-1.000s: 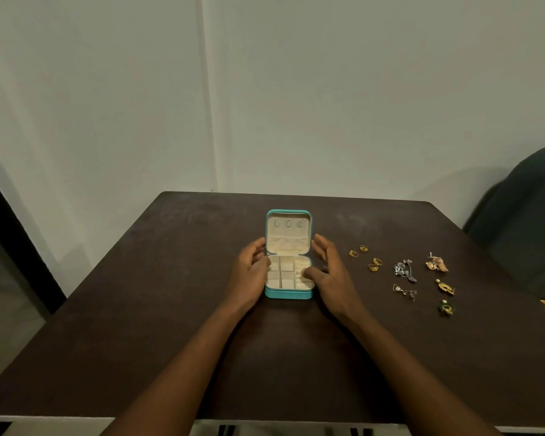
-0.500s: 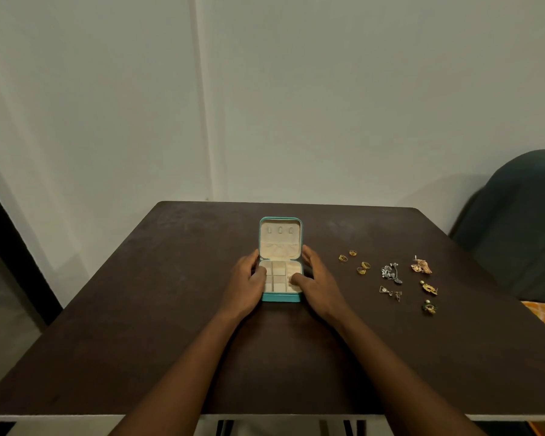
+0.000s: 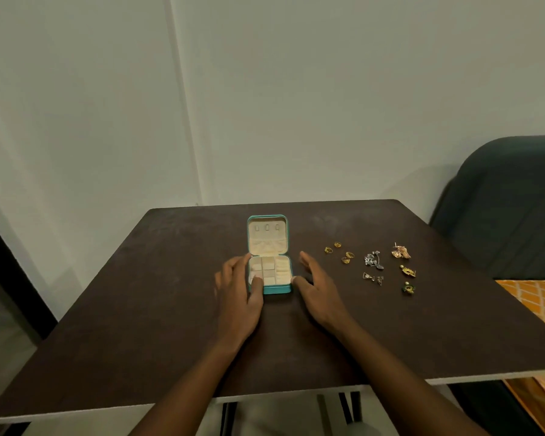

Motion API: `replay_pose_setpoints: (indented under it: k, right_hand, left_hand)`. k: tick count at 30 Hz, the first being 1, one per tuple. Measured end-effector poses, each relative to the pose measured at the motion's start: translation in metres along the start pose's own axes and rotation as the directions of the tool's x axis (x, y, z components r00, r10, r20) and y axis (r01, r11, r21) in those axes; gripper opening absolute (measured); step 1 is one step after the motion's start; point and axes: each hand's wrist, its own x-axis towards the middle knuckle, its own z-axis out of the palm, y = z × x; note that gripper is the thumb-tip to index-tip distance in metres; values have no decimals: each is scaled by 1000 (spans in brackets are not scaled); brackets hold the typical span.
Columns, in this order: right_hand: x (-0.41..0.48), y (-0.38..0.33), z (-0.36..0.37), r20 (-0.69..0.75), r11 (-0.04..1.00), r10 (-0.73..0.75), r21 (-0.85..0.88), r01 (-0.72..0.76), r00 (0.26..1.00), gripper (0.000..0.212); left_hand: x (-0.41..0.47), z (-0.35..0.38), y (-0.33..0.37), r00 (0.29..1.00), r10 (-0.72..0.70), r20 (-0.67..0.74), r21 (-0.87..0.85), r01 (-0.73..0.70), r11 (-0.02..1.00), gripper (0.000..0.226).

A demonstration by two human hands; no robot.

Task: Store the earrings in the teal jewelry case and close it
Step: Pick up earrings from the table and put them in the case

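Note:
The teal jewelry case (image 3: 269, 237) stands open in the middle of the dark table (image 3: 139, 309), lid upright, its cream compartments bare. My left hand (image 3: 238, 297) rests against the case's left side with straight fingers, the thumb lying over the front left compartment. My right hand (image 3: 318, 291) lies open just right of the case, thumb close to its front right corner. To the right lie several earrings: small gold ones (image 3: 339, 251), a silver cluster (image 3: 373, 261), a silver triangle pair (image 3: 372, 277), a rose-gold piece (image 3: 401, 251), a gold one (image 3: 408, 272) and a green one (image 3: 408, 288).
A dark upholstered chair (image 3: 501, 215) stands past the table's right edge, with an orange patterned cloth (image 3: 535, 303) below it. A pale wall runs behind the table. A dark frame stands at the far left.
My right hand has come off the case's right side and opened beside it. My left hand stays at the case's left side. The view has shifted slightly.

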Motion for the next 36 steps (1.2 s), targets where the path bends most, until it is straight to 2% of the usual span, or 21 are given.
replay_pose_setpoints:
  k: [5, 8, 11, 15, 19, 26, 32, 36]
  right_hand:
    - [-20, 9, -11, -84, 998, -55, -4, 55, 995, 56]
    - [-26, 14, -21, -183, 996, -83, 20, 88, 980, 44]
    - [-21, 24, -41, -278, 987, -155, -77, 139, 948, 29]
    - [1, 34, -77, -278, 969, -174, -222, 113, 945, 18]
    - [35, 37, -110, -225, 909, -186, -409, 80, 957, 17]
    - [77, 37, -117, 22, 725, -125, -681, 106, 992, 19]
    - [84, 46, -110, 86, 665, -134, -731, 154, 987, 16]
    - [82, 47, -110, 79, 644, -157, -748, 162, 985, 15]
  left_hand:
    - [-19, 16, 25, 985, 172, 31, 36, -173, 984, 44]
    - [-24, 30, 47, 968, 236, 84, -32, -234, 972, 44]
    - [-21, 47, 66, 950, 218, 223, -148, -188, 971, 46]
    - [-13, 66, 87, 891, 113, 439, -195, -29, 980, 65]
    - [4, 86, 97, 848, 55, 527, -150, 28, 988, 75]
    - [33, 114, 92, 828, -17, 560, -88, 80, 993, 77]
    - [49, 129, 90, 780, -26, 626, 29, 11, 1000, 79]
    - [49, 134, 92, 780, -12, 625, 75, -44, 996, 77]
